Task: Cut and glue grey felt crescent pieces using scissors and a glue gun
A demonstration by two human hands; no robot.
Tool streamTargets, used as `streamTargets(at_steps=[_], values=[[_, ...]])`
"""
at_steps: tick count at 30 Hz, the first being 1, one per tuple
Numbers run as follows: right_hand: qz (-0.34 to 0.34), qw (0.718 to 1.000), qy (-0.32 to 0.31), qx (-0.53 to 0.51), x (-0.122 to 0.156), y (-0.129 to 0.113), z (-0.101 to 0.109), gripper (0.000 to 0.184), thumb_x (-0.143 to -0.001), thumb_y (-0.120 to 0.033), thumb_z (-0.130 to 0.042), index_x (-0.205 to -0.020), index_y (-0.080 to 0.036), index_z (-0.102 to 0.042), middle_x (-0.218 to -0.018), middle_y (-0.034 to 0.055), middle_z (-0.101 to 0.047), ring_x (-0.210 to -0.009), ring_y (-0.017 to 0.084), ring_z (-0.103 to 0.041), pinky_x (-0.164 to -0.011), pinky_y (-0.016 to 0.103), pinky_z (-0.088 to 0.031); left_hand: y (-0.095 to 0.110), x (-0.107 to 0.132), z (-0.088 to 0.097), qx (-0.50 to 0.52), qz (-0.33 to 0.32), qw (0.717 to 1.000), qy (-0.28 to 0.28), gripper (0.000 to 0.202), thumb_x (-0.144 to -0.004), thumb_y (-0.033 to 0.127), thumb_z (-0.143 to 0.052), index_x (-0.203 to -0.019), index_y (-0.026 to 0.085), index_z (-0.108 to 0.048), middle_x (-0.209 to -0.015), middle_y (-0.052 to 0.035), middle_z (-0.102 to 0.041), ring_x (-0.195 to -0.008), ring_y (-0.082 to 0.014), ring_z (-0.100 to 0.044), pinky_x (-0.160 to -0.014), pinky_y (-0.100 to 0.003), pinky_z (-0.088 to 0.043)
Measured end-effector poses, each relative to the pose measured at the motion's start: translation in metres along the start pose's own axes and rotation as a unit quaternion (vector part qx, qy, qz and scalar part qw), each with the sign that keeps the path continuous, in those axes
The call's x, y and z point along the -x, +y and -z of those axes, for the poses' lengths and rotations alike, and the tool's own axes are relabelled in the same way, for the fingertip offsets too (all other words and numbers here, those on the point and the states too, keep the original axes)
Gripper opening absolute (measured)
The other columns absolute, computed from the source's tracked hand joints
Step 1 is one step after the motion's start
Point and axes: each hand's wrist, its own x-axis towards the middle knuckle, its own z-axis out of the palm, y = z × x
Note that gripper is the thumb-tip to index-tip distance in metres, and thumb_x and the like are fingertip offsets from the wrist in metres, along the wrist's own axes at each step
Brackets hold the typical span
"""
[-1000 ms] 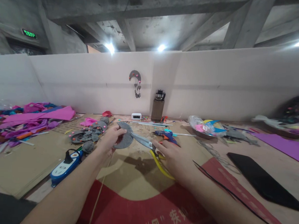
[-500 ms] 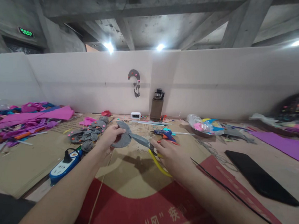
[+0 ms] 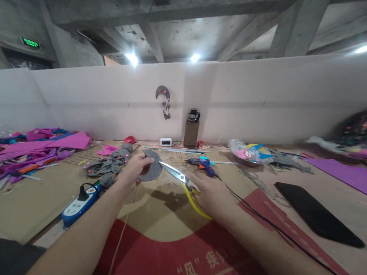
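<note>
My left hand [image 3: 137,168] pinches a curved piece of grey felt [image 3: 153,170] above the cardboard, thumb on top. A pair of scissors [image 3: 173,172] with yellow handles is gripped in my right hand [image 3: 207,191]. The blades look closed together, and their tip meets the right edge of the felt; whether it touches cannot be told. Left of my left hand lies a pile of grey felt pieces [image 3: 109,162] with pink beads, beside a ball of grey yarn [image 3: 107,179]. Just beyond my right hand rests a blue glue gun [image 3: 205,165] with a black cord.
A power strip [image 3: 80,206] sits near my left forearm, a black phone-like slab [image 3: 317,212] at the right. Pink and purple felt [image 3: 49,146] heaps up far left. A dark bottle [image 3: 191,131] and white clock [image 3: 166,142] stand by the wall, where a grey moon hanging [image 3: 163,93] is fixed.
The scissor blades have turned, now catching bright light, and look closed. My left hand keeps the felt in nearly the same place. The view has shifted slightly.
</note>
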Motion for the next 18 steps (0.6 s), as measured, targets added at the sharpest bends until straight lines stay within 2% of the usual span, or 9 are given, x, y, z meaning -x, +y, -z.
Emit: streamTargets(at_steps=[3,11,18], values=[[-0.004,1.0,-0.003,-0.025,0.0004,-0.0028,0.0019,0.048,-0.084,-0.023,-0.049,-0.132,-0.031,-0.049,-0.106,0.0033,-0.066,-0.086,0.019,-0.064,-0.069,0.028,-0.041,0.001,0.0022,-0.0023,-0.001,0.006,1.0,-0.025,0.025,-0.059,0.029,-0.073,-0.075,0.013,-0.062,-0.062,0.0013,-0.06,-0.049,-0.0083,-0.05,-0.048,-0.019,-0.035],[-0.025,1.0,0.009,-0.014,0.0006,-0.0058,0.0041,0.047,-0.084,-0.023,-0.05,-0.13,-0.028,-0.049,-0.109,0.0062,-0.062,-0.087,0.019,-0.061,-0.067,0.027,-0.038,-0.0009,0.0033,-0.0048,0.017,-0.015,1.0,0.005,0.03,-0.058,0.031,-0.077,-0.074,0.014,-0.057,-0.06,0.0033,-0.058,-0.048,-0.0065,-0.048,-0.046,-0.018,-0.035],[-0.011,0.999,0.031,-0.009,0.0008,-0.0044,-0.0011,0.044,-0.082,-0.023,-0.053,-0.126,-0.025,-0.052,-0.11,0.008,-0.06,-0.087,0.018,-0.059,-0.069,0.027,-0.038,-0.0029,0.0023,-0.0054,-0.002,-0.033,0.999,0.014,0.03,-0.059,0.031,-0.077,-0.072,0.015,-0.055,-0.06,0.0031,-0.057,-0.047,-0.007,-0.049,-0.044,-0.019,-0.037]])
